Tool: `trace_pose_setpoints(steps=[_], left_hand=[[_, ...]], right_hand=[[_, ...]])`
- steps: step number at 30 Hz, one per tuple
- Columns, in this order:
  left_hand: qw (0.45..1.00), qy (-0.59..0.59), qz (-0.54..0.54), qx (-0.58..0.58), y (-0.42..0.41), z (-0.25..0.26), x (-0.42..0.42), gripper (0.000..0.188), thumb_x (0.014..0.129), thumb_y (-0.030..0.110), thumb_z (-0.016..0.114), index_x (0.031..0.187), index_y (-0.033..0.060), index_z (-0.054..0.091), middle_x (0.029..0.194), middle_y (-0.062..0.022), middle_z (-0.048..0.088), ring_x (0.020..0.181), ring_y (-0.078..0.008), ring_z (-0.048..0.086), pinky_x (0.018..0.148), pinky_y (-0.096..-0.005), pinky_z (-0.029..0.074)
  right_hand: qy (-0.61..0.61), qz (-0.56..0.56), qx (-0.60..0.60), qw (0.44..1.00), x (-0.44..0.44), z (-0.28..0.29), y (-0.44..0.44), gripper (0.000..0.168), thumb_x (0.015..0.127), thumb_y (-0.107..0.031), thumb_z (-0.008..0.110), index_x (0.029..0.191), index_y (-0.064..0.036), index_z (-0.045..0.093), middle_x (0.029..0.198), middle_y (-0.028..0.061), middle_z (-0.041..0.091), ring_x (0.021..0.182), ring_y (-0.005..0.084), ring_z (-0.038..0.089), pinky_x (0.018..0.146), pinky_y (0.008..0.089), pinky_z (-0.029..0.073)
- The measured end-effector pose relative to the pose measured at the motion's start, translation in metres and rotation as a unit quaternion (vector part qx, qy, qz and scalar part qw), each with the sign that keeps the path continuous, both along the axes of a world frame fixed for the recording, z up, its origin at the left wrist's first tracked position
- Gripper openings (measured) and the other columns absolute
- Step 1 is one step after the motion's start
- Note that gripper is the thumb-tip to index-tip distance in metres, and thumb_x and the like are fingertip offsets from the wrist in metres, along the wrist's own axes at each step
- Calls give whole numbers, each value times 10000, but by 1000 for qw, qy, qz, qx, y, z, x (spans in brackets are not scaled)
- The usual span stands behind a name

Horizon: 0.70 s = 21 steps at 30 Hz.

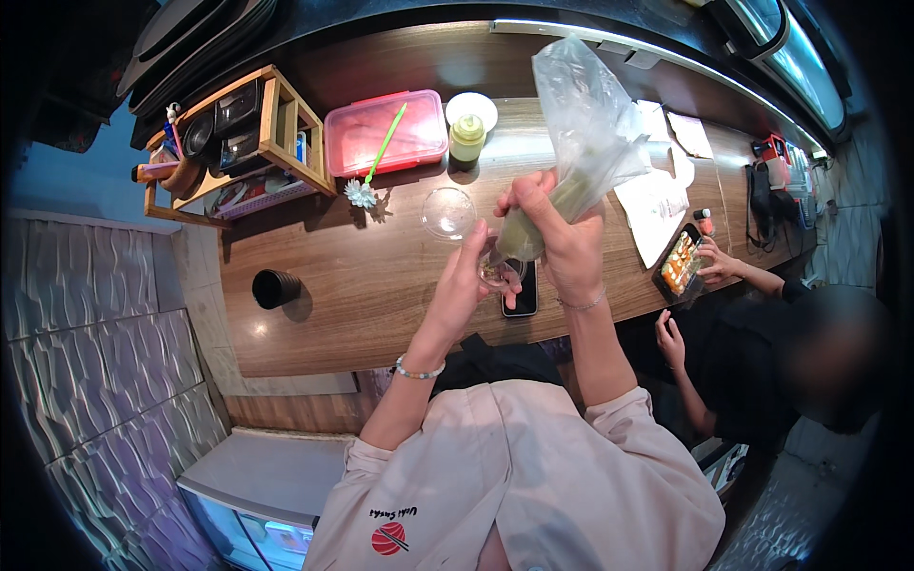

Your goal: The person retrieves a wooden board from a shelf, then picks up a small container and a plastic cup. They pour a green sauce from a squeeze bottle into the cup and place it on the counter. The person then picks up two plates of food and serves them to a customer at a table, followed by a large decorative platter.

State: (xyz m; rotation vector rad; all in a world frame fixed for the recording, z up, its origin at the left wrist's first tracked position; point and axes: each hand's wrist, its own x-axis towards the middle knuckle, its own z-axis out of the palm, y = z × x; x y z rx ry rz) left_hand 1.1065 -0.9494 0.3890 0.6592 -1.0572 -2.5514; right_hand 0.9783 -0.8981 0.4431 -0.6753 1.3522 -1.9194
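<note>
My right hand (pixel 568 243) is wrapped around the lower part of a clear plastic bag (pixel 582 93) holding a soft green filling. The bag's narrow end points down into a small clear plastic cup (pixel 498 273), which my left hand (pixel 468 275) holds from the side. Some bits of food show in the cup, too small to name. Beneath the cup a dark smartphone (pixel 525 292) lies on the wooden table (pixel 357 285). Just beyond my left hand, a round clear lid (pixel 448 213) lies flat on the table.
A black cup (pixel 275 288) stands at the left. Behind are a wooden rack (pixel 300 143), a pink lidded box (pixel 385 132) and a green squeeze bottle (pixel 467 139). At the right, a co-worker's hand (pixel 717 260) touches a black food tray (pixel 678 264) near a white paper bag (pixel 653 207).
</note>
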Motion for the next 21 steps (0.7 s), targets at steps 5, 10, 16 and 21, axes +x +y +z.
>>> trace_pose_setpoints(steps=[5,10,16,21], left_hand=[[1000,13,-6,13,2,8,0,700,1026,552,343,1222,-101,504,1019,-151,573,707,-162,612,561,-290,536],[1000,7,-12,15,2,5,1,729,1022,560,348,1264,-114,483,1050,-154,566,725,-165,612,567,-292,538],[1000,-5,-12,-8,2,17,3,710,1025,561,324,1255,-87,501,969,-154,600,715,-166,622,569,-293,524],[1000,-3,-26,-17,3,14,5,633,1033,543,307,1188,-26,536,879,-127,644,706,-186,645,578,-310,509]], right_hand=[[-2,-79,-8,997,8,9,-10,280,959,-226,661,787,-21,577,709,46,610,675,137,629,616,278,506],[-57,-36,-53,996,1,9,-1,449,1051,-394,429,724,-87,444,607,39,468,633,178,556,646,333,514],[6,-58,-69,996,3,8,5,495,1079,-336,355,638,-116,408,547,42,441,605,184,525,654,355,485],[47,-56,-55,996,10,22,7,482,1079,-286,359,631,-115,410,528,51,450,578,183,517,643,353,479]])
